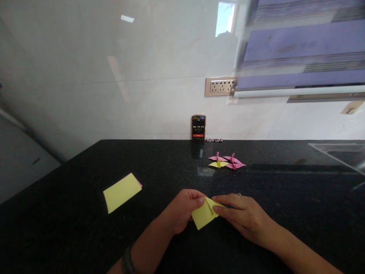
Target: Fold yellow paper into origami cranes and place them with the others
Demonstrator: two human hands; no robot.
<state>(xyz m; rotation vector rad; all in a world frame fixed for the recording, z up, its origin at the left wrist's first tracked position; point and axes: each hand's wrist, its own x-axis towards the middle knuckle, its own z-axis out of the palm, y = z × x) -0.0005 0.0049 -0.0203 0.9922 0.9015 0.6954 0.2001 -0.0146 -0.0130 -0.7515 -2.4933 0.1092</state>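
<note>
A partly folded yellow paper lies on the black counter right in front of me. My left hand is closed, pinching the paper's upper left edge. From the other side my right hand presses its fingers together on the paper's top right flap. Off to the left lies a small stack of yellow paper squares with a pink sheet showing under it. Three finished folded paper birds, two pink and one yellow, sit farther back on the counter.
A phone showing a timer leans upright against the white wall at the counter's back edge. A wall socket plate is above it. A sink edge shows at the far right.
</note>
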